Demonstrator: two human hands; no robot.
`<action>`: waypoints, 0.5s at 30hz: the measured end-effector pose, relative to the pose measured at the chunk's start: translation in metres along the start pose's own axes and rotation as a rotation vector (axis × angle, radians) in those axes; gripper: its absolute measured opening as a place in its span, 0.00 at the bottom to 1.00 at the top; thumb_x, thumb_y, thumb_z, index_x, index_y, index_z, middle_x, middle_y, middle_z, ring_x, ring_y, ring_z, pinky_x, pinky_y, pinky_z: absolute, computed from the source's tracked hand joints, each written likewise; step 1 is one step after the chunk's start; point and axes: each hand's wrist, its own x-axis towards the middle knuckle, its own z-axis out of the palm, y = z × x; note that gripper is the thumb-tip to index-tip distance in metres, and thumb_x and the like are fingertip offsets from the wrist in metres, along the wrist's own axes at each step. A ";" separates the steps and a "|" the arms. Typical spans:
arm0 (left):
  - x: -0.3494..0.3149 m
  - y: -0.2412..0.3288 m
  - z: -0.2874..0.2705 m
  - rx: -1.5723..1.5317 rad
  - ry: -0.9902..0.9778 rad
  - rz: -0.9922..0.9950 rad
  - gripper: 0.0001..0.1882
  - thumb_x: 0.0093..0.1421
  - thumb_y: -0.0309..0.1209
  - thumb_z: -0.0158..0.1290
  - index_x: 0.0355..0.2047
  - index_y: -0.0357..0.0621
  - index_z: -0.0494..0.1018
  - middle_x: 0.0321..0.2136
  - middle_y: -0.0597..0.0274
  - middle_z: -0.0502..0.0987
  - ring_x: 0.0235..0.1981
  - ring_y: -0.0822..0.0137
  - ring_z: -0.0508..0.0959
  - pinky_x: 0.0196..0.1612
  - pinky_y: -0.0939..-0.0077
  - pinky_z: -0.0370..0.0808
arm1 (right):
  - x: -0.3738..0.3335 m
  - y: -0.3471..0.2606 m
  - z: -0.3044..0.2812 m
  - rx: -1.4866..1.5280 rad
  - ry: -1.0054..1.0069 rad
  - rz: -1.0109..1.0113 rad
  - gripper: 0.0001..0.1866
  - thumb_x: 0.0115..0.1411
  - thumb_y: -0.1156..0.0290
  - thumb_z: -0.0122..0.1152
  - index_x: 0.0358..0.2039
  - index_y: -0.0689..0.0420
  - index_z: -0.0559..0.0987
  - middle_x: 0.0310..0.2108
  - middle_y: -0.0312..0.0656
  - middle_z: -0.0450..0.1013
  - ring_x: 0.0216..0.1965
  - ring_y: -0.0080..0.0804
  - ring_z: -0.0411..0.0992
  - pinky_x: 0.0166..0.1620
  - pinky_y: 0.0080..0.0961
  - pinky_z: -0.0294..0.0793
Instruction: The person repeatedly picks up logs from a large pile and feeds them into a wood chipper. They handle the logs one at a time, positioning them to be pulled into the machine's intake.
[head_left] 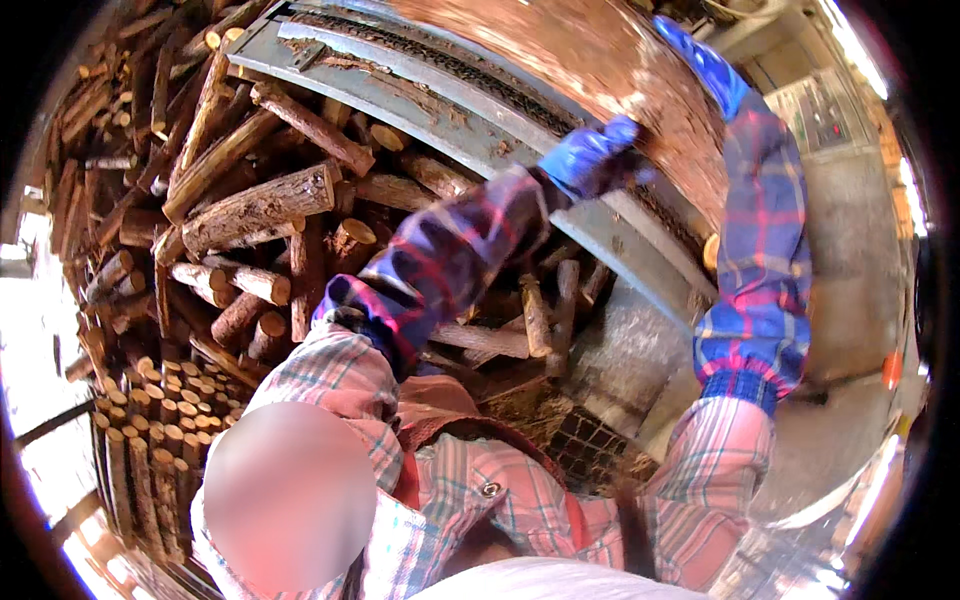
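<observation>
My left hand, in a blue glove, reaches over the metal conveyor frame to the near edge of a broad brown, bark-like surface. Its fingers are smeared by motion, so their grip does not show. At the far side of that surface lies my right hand, also blue-gloved, with its fingers stretched out along the edge. Blur hides whether the brown surface is one large log or a layer of bark. Plaid sleeve covers reach over both forearms. A pale cut end shows under the right forearm.
Left of the conveyor frame is a big heap of cut logs. Stacked thin logs stand at the lower left. A dark grid crate sits on the concrete floor below. A control box is at the right.
</observation>
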 end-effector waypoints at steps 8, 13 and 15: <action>-0.176 -0.002 -0.076 0.152 0.591 -0.569 0.23 0.64 0.44 0.46 0.53 0.41 0.66 0.48 0.56 0.72 0.45 0.64 0.75 0.49 0.69 0.74 | 0.012 0.167 0.057 -1.163 1.149 0.682 0.34 0.53 0.34 0.51 0.40 0.54 0.81 0.38 0.53 0.76 0.44 0.50 0.73 0.48 0.39 0.71; -0.352 -0.017 -0.161 0.154 0.776 -0.335 0.17 0.64 0.38 0.49 0.48 0.42 0.70 0.40 0.58 0.76 0.38 0.68 0.76 0.40 0.73 0.76 | -0.032 0.216 0.010 -0.747 1.003 0.194 0.25 0.62 0.51 0.49 0.47 0.59 0.77 0.46 0.44 0.74 0.48 0.37 0.72 0.54 0.32 0.67; -0.389 -0.007 -0.158 0.049 0.944 -0.242 0.14 0.64 0.38 0.49 0.45 0.43 0.71 0.35 0.62 0.76 0.31 0.71 0.76 0.35 0.76 0.75 | -0.064 0.222 -0.002 -0.878 0.944 0.348 0.26 0.64 0.52 0.45 0.53 0.59 0.73 0.54 0.46 0.69 0.55 0.39 0.66 0.59 0.31 0.62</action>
